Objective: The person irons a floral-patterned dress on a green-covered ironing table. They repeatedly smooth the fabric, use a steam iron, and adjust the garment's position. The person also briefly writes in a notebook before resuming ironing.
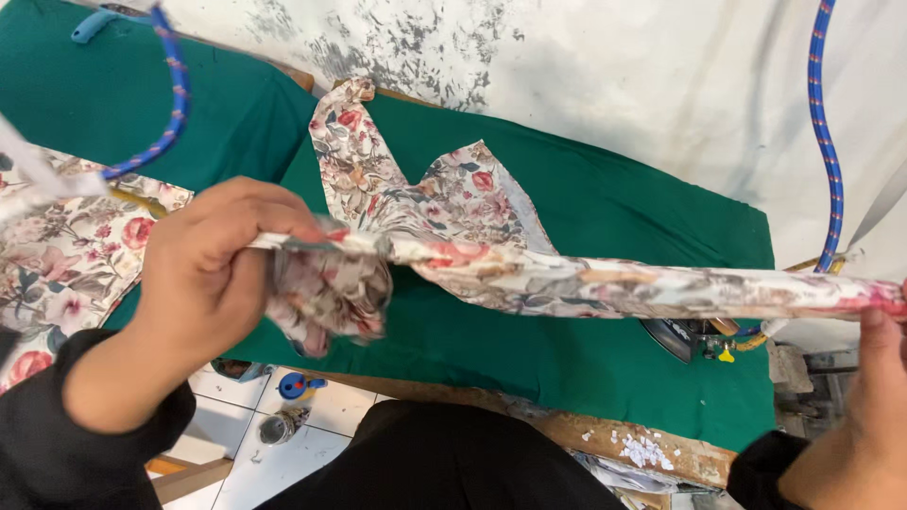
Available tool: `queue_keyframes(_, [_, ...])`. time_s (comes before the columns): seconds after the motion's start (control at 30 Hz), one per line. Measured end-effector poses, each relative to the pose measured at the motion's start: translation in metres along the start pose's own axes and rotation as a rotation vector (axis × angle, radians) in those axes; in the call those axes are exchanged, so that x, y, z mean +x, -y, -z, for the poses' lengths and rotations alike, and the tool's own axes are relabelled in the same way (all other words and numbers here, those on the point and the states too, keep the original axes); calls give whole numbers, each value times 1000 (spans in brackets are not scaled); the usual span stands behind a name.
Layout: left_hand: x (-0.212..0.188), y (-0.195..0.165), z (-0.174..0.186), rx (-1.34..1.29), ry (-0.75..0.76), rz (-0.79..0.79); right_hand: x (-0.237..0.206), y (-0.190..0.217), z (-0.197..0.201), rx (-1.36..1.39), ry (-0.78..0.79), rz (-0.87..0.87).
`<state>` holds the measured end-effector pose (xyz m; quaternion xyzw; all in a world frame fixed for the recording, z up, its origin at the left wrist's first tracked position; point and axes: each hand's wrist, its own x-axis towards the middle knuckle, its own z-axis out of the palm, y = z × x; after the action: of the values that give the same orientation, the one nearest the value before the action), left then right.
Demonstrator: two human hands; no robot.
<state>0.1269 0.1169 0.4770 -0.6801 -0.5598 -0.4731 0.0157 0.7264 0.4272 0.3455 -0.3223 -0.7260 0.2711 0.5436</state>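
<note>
A strip of floral fabric (586,279), printed with red and pink flowers on a pale ground, was held stretched in the air above the bench (614,378). The left hand (213,274) was closed on one end of the strip, with the fingers curled around it and a loose bunch of the same cloth hanging below the grip. The right hand (874,397) was seen only in part at the right edge; its fingertips were pressed on the other end of the strip, but how far the grip was closed could not be told. The middle of the fabric was draped back onto the green cover (605,208) of the bench, where a wider floral panel lay spread.

A second floral piece (66,255) was laid flat at the left. An iron (682,337) was partly hidden under the strip near the right end of the bench. A blue braided cord (827,132) was hung along the stained white wall, and another blue cord (170,104) was looped at the upper left. A small blue and red object (295,385) stood on the tiled floor below.
</note>
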Motion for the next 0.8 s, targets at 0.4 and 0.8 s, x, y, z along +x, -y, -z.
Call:
queue_keyframes(0.4, [58,11,77,104,226,-156,51,31,9,-760,265,-280])
queue_keyframes(0.8, [213,55,20,495,489,-162,244,134,-80,171,-12,341])
